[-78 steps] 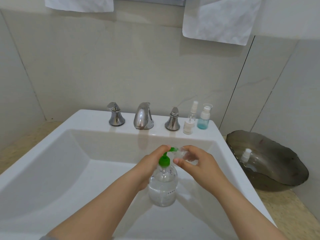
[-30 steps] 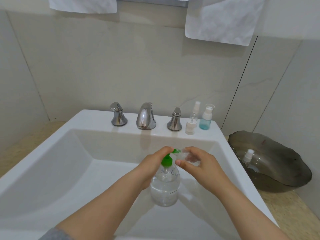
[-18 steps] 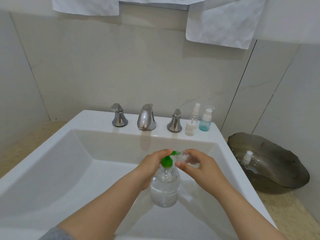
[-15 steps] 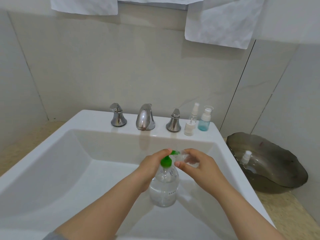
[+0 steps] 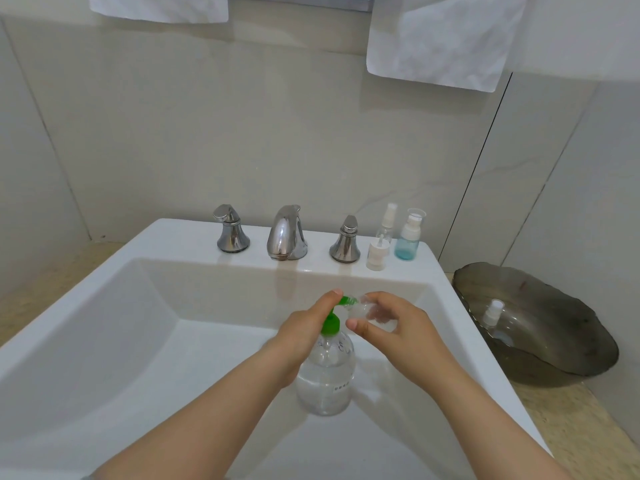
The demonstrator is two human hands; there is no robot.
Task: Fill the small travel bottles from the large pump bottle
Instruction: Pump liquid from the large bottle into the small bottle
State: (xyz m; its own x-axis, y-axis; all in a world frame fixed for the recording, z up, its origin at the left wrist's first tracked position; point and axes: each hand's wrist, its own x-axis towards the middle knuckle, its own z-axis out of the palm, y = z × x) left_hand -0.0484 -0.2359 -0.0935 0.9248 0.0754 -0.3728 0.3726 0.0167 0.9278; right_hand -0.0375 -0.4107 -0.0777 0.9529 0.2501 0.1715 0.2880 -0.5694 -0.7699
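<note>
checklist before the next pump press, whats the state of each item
1. Pump bottle stands upright in the sink: ok.
2. Left hand has its fingers on top of the green pump: ok.
3. Right hand grips the small travel bottle, tilted toward the nozzle: ok.
4. Nozzle tip actually inside the small bottle's mouth: cannot tell, as fingers and clear plastic hide it.
5. Room left in the small travel bottle: cannot tell.
6. Liquid left in the pump bottle: ok, clear liquid shows in its lower body.
</note>
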